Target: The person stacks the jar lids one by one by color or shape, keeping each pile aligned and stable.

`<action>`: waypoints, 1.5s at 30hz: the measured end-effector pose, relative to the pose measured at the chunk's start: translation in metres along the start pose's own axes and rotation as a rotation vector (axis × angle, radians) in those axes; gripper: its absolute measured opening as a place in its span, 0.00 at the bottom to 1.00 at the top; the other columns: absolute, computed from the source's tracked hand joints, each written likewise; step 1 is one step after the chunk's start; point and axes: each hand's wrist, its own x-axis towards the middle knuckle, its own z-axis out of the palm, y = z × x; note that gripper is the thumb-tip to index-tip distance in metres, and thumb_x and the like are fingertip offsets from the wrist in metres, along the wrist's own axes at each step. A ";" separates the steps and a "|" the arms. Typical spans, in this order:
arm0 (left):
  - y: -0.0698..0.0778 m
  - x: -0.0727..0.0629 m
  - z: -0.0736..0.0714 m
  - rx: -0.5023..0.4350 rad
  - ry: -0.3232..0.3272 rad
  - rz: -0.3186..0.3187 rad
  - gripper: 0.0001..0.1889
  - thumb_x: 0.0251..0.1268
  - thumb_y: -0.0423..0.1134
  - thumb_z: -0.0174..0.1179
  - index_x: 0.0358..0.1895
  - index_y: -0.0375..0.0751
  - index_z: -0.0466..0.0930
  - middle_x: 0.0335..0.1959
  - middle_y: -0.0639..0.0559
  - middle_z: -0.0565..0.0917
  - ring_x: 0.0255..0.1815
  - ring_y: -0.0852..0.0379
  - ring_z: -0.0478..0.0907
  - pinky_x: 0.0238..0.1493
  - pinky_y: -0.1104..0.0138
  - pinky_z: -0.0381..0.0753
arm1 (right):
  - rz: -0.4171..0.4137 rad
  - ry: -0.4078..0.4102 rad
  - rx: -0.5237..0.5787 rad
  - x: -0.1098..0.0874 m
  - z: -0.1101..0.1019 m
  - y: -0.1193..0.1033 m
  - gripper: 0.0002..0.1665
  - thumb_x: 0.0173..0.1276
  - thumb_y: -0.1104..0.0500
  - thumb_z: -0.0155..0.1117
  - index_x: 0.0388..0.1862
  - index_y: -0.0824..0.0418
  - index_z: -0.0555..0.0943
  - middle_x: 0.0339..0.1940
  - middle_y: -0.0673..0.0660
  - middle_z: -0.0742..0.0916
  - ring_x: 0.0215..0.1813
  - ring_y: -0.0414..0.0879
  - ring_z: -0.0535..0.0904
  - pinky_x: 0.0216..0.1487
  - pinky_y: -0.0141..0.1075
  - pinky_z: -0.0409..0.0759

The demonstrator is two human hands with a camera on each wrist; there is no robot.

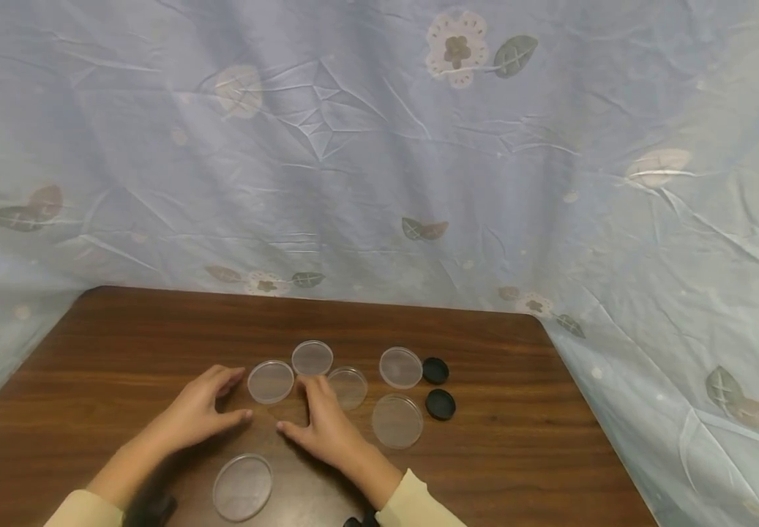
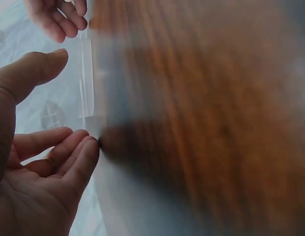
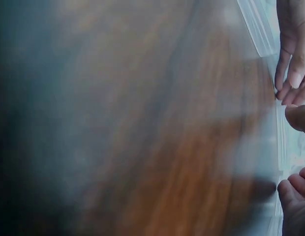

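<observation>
My left hand (image 1: 197, 413) is just left of a clear round dish (image 1: 270, 381), thumb and fingers spread apart and holding nothing. In the left wrist view, this hand's fingertips (image 2: 88, 147) are low by the wooden tabletop, with the dish's rim (image 2: 87, 78) showing beyond the gap. My right hand (image 1: 328, 428) is right of that dish, its fingers pointing away and its thumb apart from them. Its fingertips overlap the near edges of two more clear dishes, one at the back (image 1: 312, 359) and one to the right (image 1: 349, 389). Nothing shows in its grasp.
A larger clear dish (image 1: 243, 487) lies nearer me, between the forearms. Right of the right hand are two more clear dishes, one far (image 1: 401, 367) and one near (image 1: 397, 421). Two black round caps (image 1: 440, 404) lie beside them. A patterned curtain (image 1: 366, 183) hangs behind the brown table (image 1: 511, 454).
</observation>
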 end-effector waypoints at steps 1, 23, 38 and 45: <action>0.000 0.003 0.001 -0.006 -0.005 0.000 0.39 0.51 0.41 0.82 0.61 0.19 0.76 0.51 0.34 0.83 0.51 0.36 0.86 0.54 0.51 0.87 | 0.002 0.006 -0.009 0.001 0.000 0.000 0.40 0.68 0.51 0.76 0.71 0.66 0.70 0.63 0.61 0.78 0.68 0.52 0.76 0.72 0.43 0.79; -0.007 0.031 0.006 0.014 -0.088 0.019 0.43 0.48 0.40 0.83 0.64 0.18 0.74 0.51 0.36 0.82 0.51 0.40 0.85 0.54 0.50 0.88 | 0.045 -0.045 -0.002 0.025 0.004 -0.001 0.37 0.69 0.51 0.76 0.68 0.69 0.73 0.52 0.58 0.80 0.50 0.41 0.71 0.50 0.28 0.76; -0.004 0.039 0.008 0.085 -0.134 0.031 0.40 0.51 0.41 0.81 0.65 0.22 0.76 0.53 0.39 0.83 0.53 0.45 0.81 0.54 0.48 0.84 | 0.037 -0.038 -0.047 0.035 0.006 -0.001 0.36 0.70 0.54 0.75 0.69 0.69 0.73 0.52 0.58 0.81 0.51 0.42 0.73 0.54 0.30 0.78; -0.004 0.039 0.008 0.085 -0.134 0.013 0.39 0.52 0.41 0.81 0.64 0.23 0.77 0.51 0.41 0.84 0.51 0.47 0.81 0.52 0.52 0.84 | 0.047 -0.007 -0.047 0.037 0.010 -0.001 0.34 0.68 0.55 0.76 0.67 0.69 0.75 0.52 0.58 0.81 0.51 0.43 0.74 0.54 0.31 0.78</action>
